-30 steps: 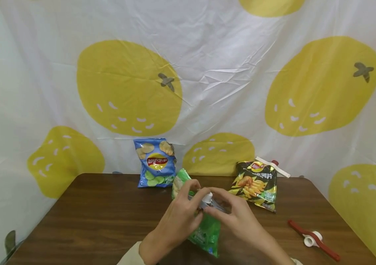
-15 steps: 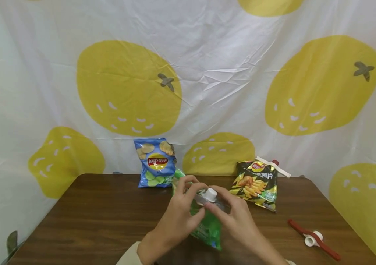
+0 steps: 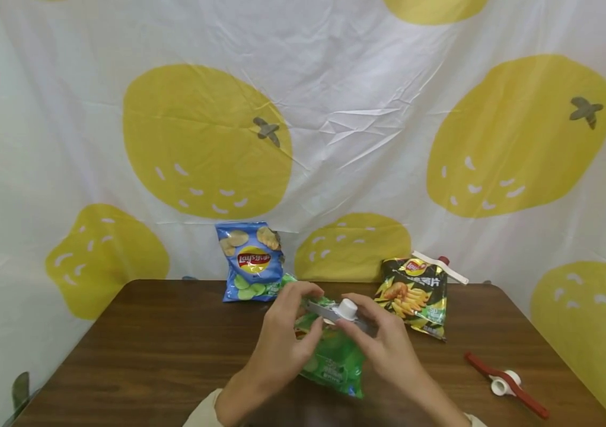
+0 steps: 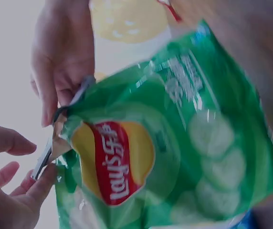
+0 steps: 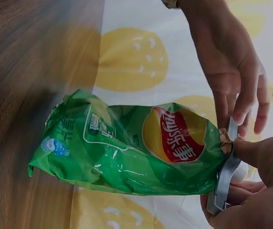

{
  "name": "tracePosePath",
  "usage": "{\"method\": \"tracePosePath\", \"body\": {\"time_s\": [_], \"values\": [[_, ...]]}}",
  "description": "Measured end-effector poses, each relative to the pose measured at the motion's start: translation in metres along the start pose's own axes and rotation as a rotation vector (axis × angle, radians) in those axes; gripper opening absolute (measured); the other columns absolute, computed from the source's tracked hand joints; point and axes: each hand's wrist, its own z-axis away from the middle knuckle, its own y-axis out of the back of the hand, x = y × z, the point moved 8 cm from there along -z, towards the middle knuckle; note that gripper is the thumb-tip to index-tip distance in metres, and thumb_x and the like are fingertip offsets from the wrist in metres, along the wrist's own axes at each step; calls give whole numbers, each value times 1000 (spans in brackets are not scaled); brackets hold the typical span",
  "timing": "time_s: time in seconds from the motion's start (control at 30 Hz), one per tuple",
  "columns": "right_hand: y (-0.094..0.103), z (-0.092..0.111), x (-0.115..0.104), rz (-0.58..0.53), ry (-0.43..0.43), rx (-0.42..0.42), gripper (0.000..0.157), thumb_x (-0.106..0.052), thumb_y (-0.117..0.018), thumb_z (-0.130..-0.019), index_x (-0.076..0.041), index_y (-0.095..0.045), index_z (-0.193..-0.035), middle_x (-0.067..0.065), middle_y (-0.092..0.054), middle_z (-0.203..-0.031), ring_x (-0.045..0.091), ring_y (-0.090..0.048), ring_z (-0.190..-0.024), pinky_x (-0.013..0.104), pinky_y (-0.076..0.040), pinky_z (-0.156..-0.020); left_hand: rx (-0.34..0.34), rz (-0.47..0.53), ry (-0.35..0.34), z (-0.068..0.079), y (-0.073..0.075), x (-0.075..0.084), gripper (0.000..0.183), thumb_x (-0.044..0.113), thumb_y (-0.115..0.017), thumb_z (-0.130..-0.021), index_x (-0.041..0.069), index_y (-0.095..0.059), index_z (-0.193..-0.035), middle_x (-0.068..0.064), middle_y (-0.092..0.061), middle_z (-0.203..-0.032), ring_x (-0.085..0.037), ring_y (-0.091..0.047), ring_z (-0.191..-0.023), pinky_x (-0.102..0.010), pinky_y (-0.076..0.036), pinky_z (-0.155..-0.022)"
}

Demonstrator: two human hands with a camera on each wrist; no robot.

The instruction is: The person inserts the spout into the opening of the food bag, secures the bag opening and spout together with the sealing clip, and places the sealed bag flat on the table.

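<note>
A green Lay's chip bag (image 3: pixel 335 363) hangs between my hands, its mouth caught in a grey bag clip (image 3: pixel 321 311) with a white screw cap (image 3: pixel 347 308). My right hand (image 3: pixel 391 347) pinches the clip near the cap between thumb and fingers; the right wrist view shows this grip on the grey clip (image 5: pixel 225 179) too. My left hand (image 3: pixel 280 339) is at the clip's other end, thumb spread away from the fingers. In the left wrist view a left fingertip (image 4: pixel 45 179) lies right at the clip's end, while the thumb stands apart.
Behind on the brown table (image 3: pixel 175 344) stands a blue Lay's bag (image 3: pixel 252 261). A black Lay's bag (image 3: pixel 412 293) with a white clip (image 3: pixel 442 268) leans at back right. A red bag clip with a white spout (image 3: pixel 506 384) lies at right front. A patterned cloth (image 3: pixel 335 154) hangs behind.
My left thumb and fingers have loosened and spread from the clip. Clip and cap have shifted slightly right, the cap now in fuller view; the green bag's lower end has swung up and right.
</note>
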Motion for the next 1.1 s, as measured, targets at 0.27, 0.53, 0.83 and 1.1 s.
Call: {"method": "tracePosePath", "body": {"time_s": [0.27, 0.53, 0.83, 1.1], "values": [[-5, -2, 7, -68, -68, -77, 37, -11, -73, -90, -11, -63, -126, 6, -74, -105, 12, -69, -86, 29, -57, -70, -60, -411, -133, -9, 25, 0, 36, 24, -77, -88, 8, -66, -117, -9, -59, -124, -26, -52, -119, -50, -40, -100], [-9, 3, 13, -105, -104, -106, 35, -12, -69, -93, -10, -61, -127, 8, -73, -108, 13, -70, -92, 30, -58, -74, -274, -308, 12, -8, 19, -24, 28, 32, -70, -94, 10, -70, -111, 3, -66, -104, -13, -56, -96, -34, -49, -83], [-8, 7, 23, -14, -168, 7, 33, -18, -71, -93, -15, -62, -125, 3, -73, -105, 13, -67, -92, 28, -55, -76, -170, -169, 135, -6, 3, -36, 27, 20, -66, -97, 1, -68, -116, -5, -72, -99, -12, -66, -82, -32, -55, -70], [-14, 8, 25, -38, -186, -28, 31, -18, -69, -95, -14, -60, -125, 6, -73, -108, 13, -68, -94, 28, -56, -78, -262, 79, 393, 1, -1, -57, 28, 29, -63, -99, 6, -69, -114, 3, -67, -74, -10, -58, -55, -26, -46, -54]]}}
